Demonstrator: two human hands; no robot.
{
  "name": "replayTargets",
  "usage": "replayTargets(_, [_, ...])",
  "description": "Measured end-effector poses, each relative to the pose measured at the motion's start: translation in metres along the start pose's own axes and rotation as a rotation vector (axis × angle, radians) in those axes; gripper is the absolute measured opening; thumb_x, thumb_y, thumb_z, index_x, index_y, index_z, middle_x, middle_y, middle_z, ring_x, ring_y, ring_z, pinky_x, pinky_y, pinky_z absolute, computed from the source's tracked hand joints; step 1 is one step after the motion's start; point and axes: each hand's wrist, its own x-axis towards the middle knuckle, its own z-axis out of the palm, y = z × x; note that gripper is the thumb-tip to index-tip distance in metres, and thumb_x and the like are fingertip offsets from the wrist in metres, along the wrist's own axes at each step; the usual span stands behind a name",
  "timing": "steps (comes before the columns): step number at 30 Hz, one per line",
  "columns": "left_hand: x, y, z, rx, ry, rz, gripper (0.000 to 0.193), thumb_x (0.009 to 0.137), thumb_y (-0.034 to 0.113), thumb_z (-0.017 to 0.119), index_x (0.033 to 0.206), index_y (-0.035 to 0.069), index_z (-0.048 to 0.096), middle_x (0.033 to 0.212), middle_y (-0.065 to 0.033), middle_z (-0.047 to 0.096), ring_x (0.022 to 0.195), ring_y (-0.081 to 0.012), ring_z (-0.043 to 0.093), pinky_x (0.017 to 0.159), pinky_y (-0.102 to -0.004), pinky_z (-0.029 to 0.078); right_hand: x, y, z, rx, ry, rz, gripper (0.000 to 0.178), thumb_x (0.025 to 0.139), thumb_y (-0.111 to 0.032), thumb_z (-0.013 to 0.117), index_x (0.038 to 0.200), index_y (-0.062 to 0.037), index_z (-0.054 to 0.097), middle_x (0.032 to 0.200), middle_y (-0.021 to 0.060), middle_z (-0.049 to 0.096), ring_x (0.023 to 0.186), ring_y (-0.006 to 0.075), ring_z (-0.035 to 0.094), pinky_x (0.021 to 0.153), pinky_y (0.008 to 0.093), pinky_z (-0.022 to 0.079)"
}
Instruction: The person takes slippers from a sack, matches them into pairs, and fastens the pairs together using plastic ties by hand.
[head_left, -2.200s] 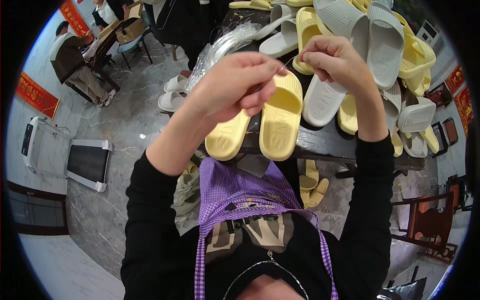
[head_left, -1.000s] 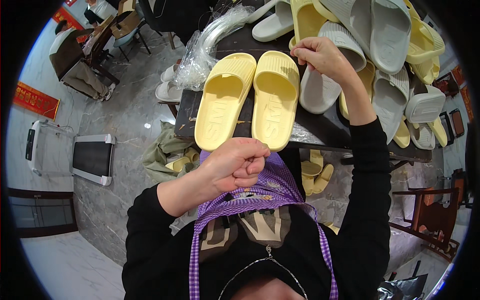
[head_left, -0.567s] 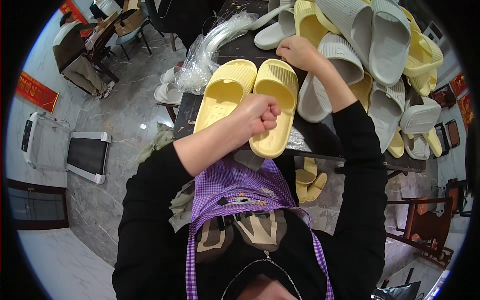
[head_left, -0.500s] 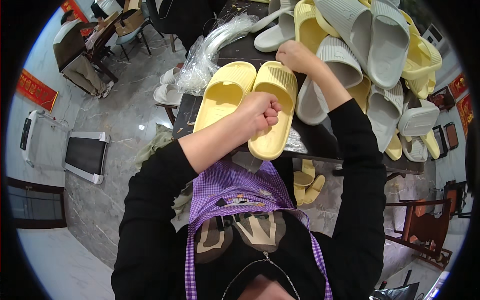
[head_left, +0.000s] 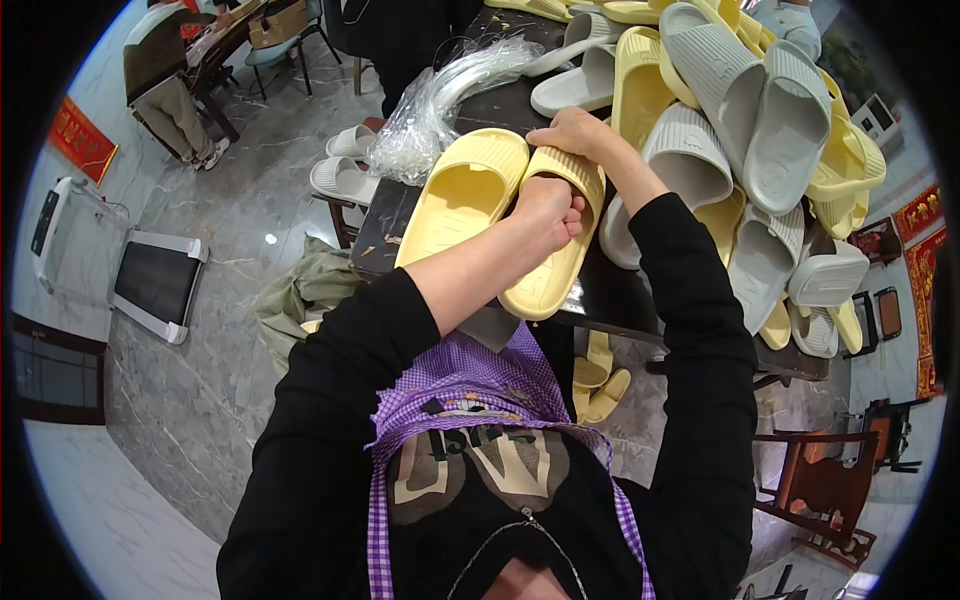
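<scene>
Two yellow slippers lie side by side at the near edge of a dark table (head_left: 405, 212), toes pointing away. The left yellow slipper (head_left: 440, 225) is untouched by my fingers, though my left forearm crosses near its heel. My left hand (head_left: 552, 212) is closed, its knuckles pushed into the foot opening under the strap of the right yellow slipper (head_left: 545, 285). What its fingers hold, if anything, is hidden. Over that slipper's toe end, my right hand (head_left: 580, 135) bends its fingers around the front edge.
A pile of grey slippers (head_left: 785, 135) and yellow slippers (head_left: 640, 90) covers the table's right side. Clear plastic packaging (head_left: 425, 125) lies at the back left. White slippers (head_left: 340, 180) rest on a stool left of the table. Another person (head_left: 165, 80) is at the far left.
My left fist has gone from above the right slipper's footbed into the opening under its strap. My right hand has come down onto its toe end. The whole view has shifted slightly.
</scene>
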Motion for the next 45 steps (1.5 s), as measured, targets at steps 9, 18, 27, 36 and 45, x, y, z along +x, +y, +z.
replayTargets(9, [-0.002,-0.003,0.005,-0.041,0.079,0.062,0.015,0.086,0.003,0.033,0.073,0.006,0.041,0.058,-0.0040,0.040,0.039,-0.0104,0.026,0.035,-0.0256,0.020,0.025,0.000,0.015,-0.162,0.048,-0.060,0.039,0.063,-0.032,0.068,0.080,0.0026,0.067,0.074,0.0178,0.064,0.065,0.0231,0.062,0.063,0.0338,0.048])
replayTargets(18, [-0.070,0.007,-0.034,0.260,-0.203,0.226,0.007,0.085,0.002,0.041,0.087,0.001,0.048,0.065,-0.0087,0.050,0.047,-0.0134,0.044,0.040,-0.0270,0.038,0.002,0.012,0.000,0.206,0.539,-0.188,0.021,0.069,-0.018,0.063,0.076,0.0023,0.065,0.066,0.0103,0.062,0.058,0.0165,0.058,0.059,0.0289,0.047])
replayTargets(27, [-0.108,0.042,-0.069,-0.048,-0.384,0.282,0.021,0.088,0.003,0.046,0.107,-0.007,0.048,0.088,-0.0165,0.060,0.071,-0.0196,0.062,0.055,-0.0266,0.051,-0.016,0.000,0.006,0.377,0.404,-0.211,0.019,0.071,-0.017,0.063,0.075,0.0021,0.065,0.062,0.0055,0.059,0.056,0.0118,0.054,0.056,0.0265,0.044])
replayTargets(36, [-0.078,0.037,-0.114,0.080,-0.310,0.326,0.016,0.087,0.004,0.047,0.098,-0.007,0.053,0.092,-0.0154,0.059,0.074,-0.0155,0.059,0.052,-0.0231,0.049,-0.023,-0.008,0.007,0.245,0.351,-0.247,0.017,0.072,-0.015,0.062,0.078,0.0003,0.066,0.062,0.0049,0.060,0.057,0.0097,0.054,0.057,0.0243,0.044])
replayTargets(45, [-0.088,0.043,-0.123,0.176,-0.014,0.237,0.011,0.086,0.007,0.051,0.086,-0.004,0.053,0.068,-0.0077,0.056,0.049,-0.0121,0.050,0.038,-0.0229,0.041,-0.036,-0.024,0.003,0.489,-0.051,-0.183,0.013,0.077,-0.009,0.057,0.080,0.0027,0.063,0.062,0.0029,0.057,0.053,0.0078,0.052,0.049,0.0210,0.043])
